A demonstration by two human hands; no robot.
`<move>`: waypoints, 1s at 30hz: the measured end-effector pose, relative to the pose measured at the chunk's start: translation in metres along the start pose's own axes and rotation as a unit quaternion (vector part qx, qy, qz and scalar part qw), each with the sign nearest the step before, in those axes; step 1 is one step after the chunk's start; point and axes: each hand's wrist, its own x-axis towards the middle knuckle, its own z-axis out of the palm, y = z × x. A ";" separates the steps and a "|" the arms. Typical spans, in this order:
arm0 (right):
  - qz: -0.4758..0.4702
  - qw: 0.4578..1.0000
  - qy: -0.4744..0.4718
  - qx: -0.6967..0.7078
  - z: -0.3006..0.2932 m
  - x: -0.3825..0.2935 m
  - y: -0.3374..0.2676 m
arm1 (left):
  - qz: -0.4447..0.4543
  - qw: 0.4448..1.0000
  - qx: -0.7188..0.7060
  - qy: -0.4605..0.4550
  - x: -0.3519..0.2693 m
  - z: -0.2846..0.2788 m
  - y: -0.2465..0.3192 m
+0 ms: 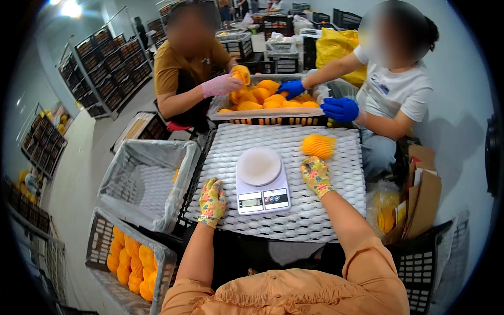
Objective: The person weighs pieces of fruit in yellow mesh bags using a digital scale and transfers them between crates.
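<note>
A white digital kitchen scale (263, 181) with a round pan sits on a white foam-net mat (236, 138) before me; its pan carries nothing. My left hand (212, 199), in a flowered glove, rests on the mat left of the scale and holds nothing. To the scale's right is my right hand (316, 175) in a matching glove, its fingers curled. Just beyond these fingers lies a round item in a yellow-orange foam net (318, 146). The fingertips meet or nearly meet its near edge; whether they grip it cannot be seen.
Across the mat, two people handle netted items in a lined crate (267, 115); one wears pink gloves (222, 85), the other blue gloves (340, 110). At left stand a plastic-lined crate (118, 173) and a crate of netted items (98, 240). Cardboard (425, 197) stands right.
</note>
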 end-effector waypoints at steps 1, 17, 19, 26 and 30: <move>-0.012 1.000 -0.011 0.014 0.005 -0.001 0.001 | 0.028 0.999 0.018 0.006 -0.002 -0.002 -0.004; 0.052 0.997 -0.051 0.016 0.004 -0.003 0.001 | -0.200 0.964 0.059 0.163 0.147 -0.205 -0.038; 0.028 0.999 -0.023 0.034 0.006 -0.006 0.004 | -0.193 0.960 0.109 0.170 0.139 -0.191 -0.035; 0.053 0.998 -0.022 -0.021 0.001 -0.009 0.027 | -0.014 0.996 -0.079 -0.027 0.033 -0.060 0.027; 0.037 0.999 -0.022 0.005 0.015 -0.005 0.009 | -0.055 0.991 0.097 -0.077 -0.012 -0.025 -0.014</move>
